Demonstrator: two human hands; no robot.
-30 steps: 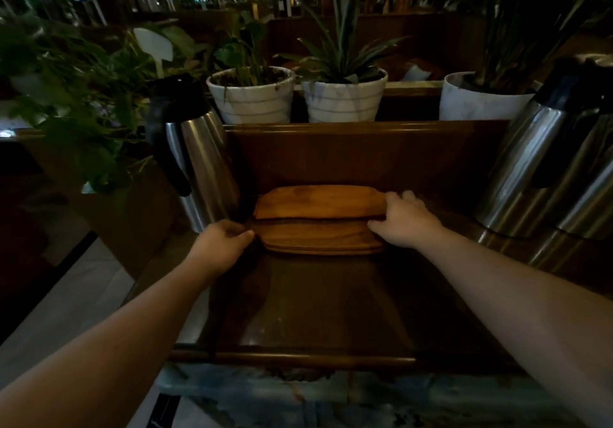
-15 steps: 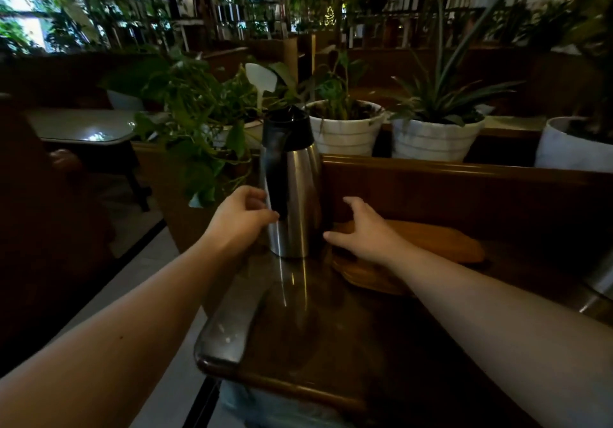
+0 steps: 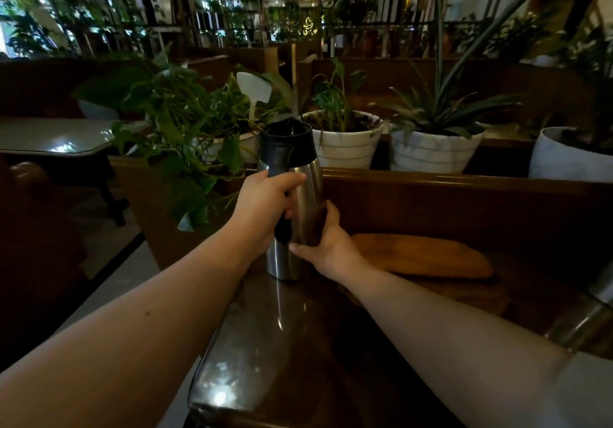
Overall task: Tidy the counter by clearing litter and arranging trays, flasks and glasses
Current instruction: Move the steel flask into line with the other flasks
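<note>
The scene is dim and warm-toned, with most of the lower half sunk in shadow. Daylight enters from windows at about 10 o'clock, cool and blown out, and small lamps glow at 12 o'clock in the far room. That light gives pale glare patches on the glossy bench (image 3: 232,378) near its front corner and a thin vertical streak under the steel flask (image 3: 295,202), whose side shows soft highlights. The wooden trays (image 3: 428,255) at 3 o'clock are barely lit. Wide-angle distortion bows the edges and stretches both forearms. The background is soft and noisy; leaves at 9 o'clock look smeared.
</note>
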